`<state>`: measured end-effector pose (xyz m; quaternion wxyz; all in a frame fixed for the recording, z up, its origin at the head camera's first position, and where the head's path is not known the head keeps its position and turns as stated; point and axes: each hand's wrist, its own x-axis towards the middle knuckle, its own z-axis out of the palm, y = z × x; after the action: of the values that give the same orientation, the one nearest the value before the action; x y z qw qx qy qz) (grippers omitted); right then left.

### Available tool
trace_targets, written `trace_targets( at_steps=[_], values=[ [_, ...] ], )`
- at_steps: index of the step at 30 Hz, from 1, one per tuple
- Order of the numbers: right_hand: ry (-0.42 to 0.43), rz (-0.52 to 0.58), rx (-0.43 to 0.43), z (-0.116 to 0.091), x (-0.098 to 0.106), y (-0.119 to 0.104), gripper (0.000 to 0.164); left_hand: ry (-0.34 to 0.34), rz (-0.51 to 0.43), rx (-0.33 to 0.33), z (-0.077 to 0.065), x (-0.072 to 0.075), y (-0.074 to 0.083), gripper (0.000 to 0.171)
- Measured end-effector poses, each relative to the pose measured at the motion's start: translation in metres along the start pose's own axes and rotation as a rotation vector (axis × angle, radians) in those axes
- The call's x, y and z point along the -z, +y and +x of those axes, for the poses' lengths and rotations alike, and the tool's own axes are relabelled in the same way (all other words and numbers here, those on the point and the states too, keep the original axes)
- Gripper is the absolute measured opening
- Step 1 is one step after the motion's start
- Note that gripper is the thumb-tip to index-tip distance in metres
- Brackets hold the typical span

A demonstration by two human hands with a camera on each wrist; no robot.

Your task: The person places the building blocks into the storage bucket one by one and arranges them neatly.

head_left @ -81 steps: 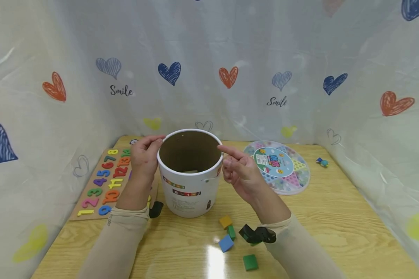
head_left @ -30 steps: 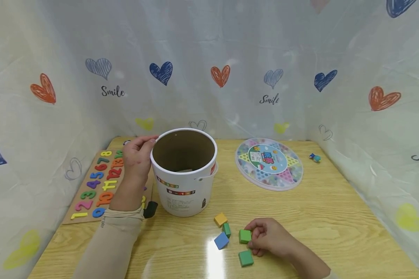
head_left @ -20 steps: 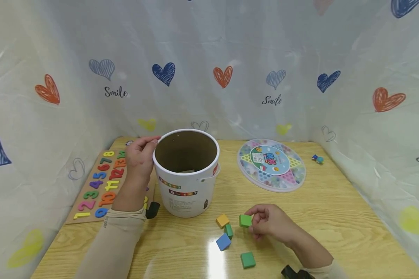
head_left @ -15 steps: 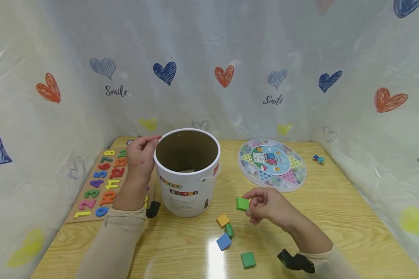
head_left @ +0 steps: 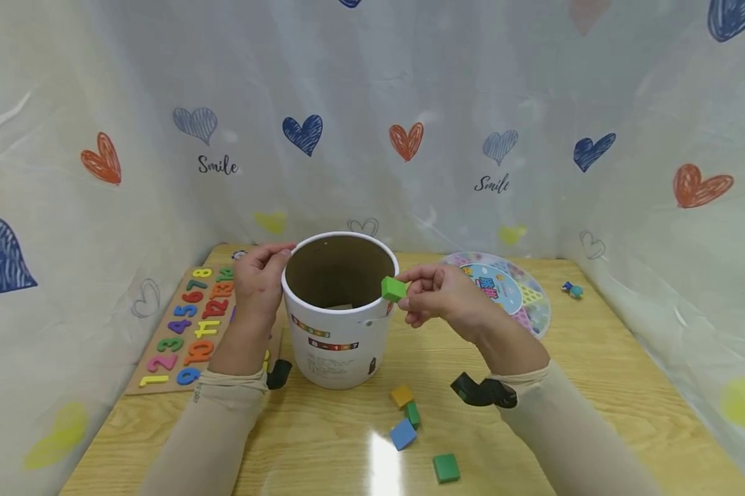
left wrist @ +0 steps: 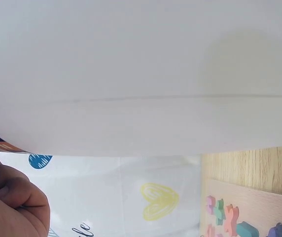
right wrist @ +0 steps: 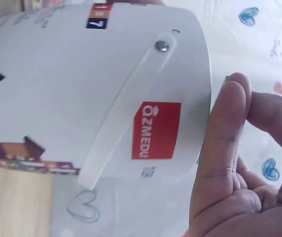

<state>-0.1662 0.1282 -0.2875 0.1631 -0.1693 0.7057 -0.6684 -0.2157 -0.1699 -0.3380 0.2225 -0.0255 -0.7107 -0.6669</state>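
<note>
A white bucket [head_left: 338, 344] with a strap handle [right wrist: 121, 106] stands on the wooden table. My left hand [head_left: 257, 279] grips its rim on the left side, thumb outside; the left wrist view shows mostly the bucket wall [left wrist: 141, 74]. With thumb and fingers, my right hand [head_left: 441, 296] pinches a light green block [head_left: 394, 289] at the right edge of the rim. In the right wrist view that block is almost wholly behind the thumb. Before the bucket lie an orange block [head_left: 401, 397], a narrow green block [head_left: 412, 415], a blue block [head_left: 403, 435] and a darker green block [head_left: 446, 468].
Left of the bucket lies a number board [head_left: 168, 331] with coloured digits, partly behind my left arm. A round game board [head_left: 536, 303] lies behind my right hand. A small blue toy [head_left: 573, 289] sits at the far right. Inside the bucket, something pale [head_left: 343, 306] shows.
My right hand left the bucket rim, picked the light green block up from the table and brought it up and left to the rim. My left hand has kept its hold.
</note>
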Motion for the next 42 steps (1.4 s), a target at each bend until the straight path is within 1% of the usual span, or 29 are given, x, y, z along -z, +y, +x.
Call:
trace_targets(
  at_steps=[3, 6, 9, 12, 16, 21, 25, 27, 30, 35, 37, 39, 42],
  values=[
    [0.003, 0.006, 0.011, 0.013, -0.005, -0.005, 0.040, 0.003, 0.005, 0.005, 0.000, 0.000, 0.000, 0.026],
    [0.013, 0.009, 0.014, 0.022, -0.007, -0.009, 0.041, 0.002, -0.001, 0.000, 0.001, -0.001, -0.001, 0.026],
    [0.022, 0.003, 0.010, 0.025, -0.008, -0.009, 0.045, -0.001, -0.010, -0.005, 0.000, -0.001, 0.000, 0.026],
    [0.035, -0.001, -0.001, 0.022, -0.006, -0.006, 0.046, -0.002, -0.013, -0.001, 0.000, -0.001, -0.001, 0.026],
    [0.061, 0.007, -0.002, 0.009, 0.002, 0.002, 0.046, -0.007, -0.003, 0.007, 0.000, -0.002, -0.001, 0.026],
    [0.101, 0.008, 0.049, -0.012, 0.012, 0.016, 0.047, -0.005, 0.012, 0.023, 0.000, -0.003, -0.001, 0.027],
    [0.090, 0.010, 0.080, -0.030, 0.019, 0.033, 0.046, -0.006, 0.008, 0.032, 0.000, -0.002, -0.002, 0.027],
    [0.082, 0.018, 0.084, -0.037, 0.021, 0.046, 0.045, -0.008, 0.003, 0.029, 0.001, -0.001, -0.002, 0.028],
    [0.076, 0.029, 0.046, -0.044, 0.021, 0.071, 0.044, -0.006, -0.001, 0.021, 0.001, 0.000, -0.003, 0.027],
    [0.056, 0.013, -0.074, -0.049, 0.019, 0.114, 0.049, -0.001, -0.009, -0.008, 0.003, 0.000, -0.003, 0.028],
    [0.037, 0.000, -0.123, -0.049, 0.019, 0.128, 0.051, -0.002, -0.011, -0.013, 0.003, 0.000, -0.003, 0.028],
    [0.010, -0.015, -0.176, -0.047, 0.019, 0.140, 0.050, -0.001, -0.006, -0.005, 0.003, -0.001, -0.003, 0.028],
    [-0.043, -0.024, -0.254, -0.046, 0.017, 0.154, 0.047, -0.001, -0.002, 0.006, 0.002, -0.002, -0.004, 0.027]
  ],
)
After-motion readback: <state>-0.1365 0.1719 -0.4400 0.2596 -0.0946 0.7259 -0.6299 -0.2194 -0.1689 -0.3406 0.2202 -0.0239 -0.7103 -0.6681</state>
